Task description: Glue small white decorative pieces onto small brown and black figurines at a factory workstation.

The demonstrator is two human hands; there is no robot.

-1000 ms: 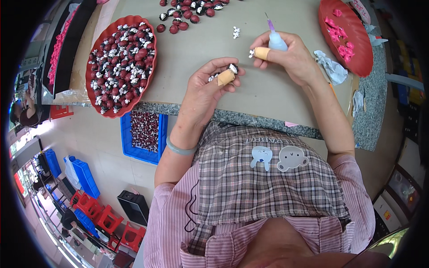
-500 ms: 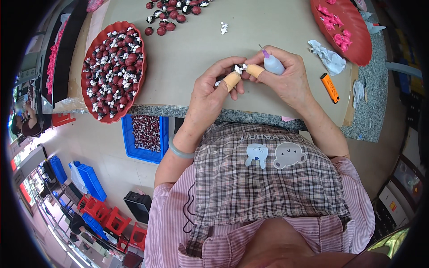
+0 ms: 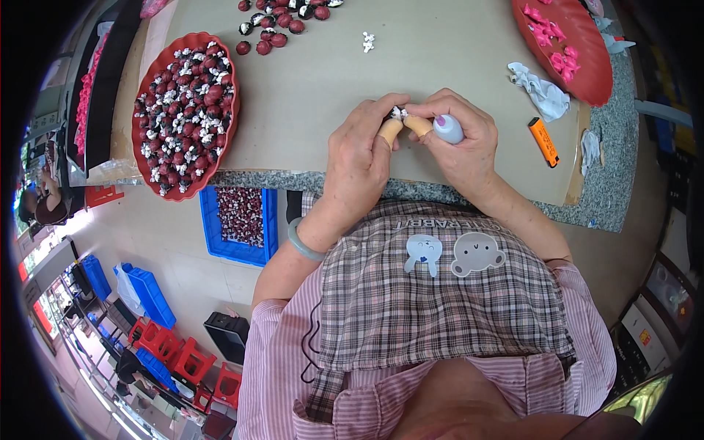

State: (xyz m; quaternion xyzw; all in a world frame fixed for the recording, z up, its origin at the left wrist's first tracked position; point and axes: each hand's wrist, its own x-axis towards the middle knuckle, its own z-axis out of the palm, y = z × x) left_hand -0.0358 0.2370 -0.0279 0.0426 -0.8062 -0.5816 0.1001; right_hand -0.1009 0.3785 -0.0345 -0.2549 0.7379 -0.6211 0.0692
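Note:
My left hand [image 3: 357,154] is closed, its thumb and fingers pinching a small black-and-white piece [image 3: 397,113] above the table's near part. Most of that piece is hidden by the fingers. My right hand [image 3: 473,150] meets it there, thumb and fingertip at a small white part [image 3: 404,114] touching the piece. Tucked in the right palm is a small squeeze bottle [image 3: 449,130], whitish with a purple tip. Each thumb wears a tan finger cover. Farther off on the table lies a little group of loose white pieces [image 3: 368,42].
A red scalloped tray [image 3: 138,150] full of dark red, black and white pieces stands at left. Similar pieces [image 3: 279,40] lie at the far side. At right are a red tray [image 3: 598,88] with pink pieces, a crumpled tissue [image 3: 543,94] and an orange tool [image 3: 543,142]. A blue crate [image 3: 213,235] sits below.
My left hand has turned inward, its back now more in view, and hides more of the piece. My right hand has tilted the bottle, so its tip points toward the camera.

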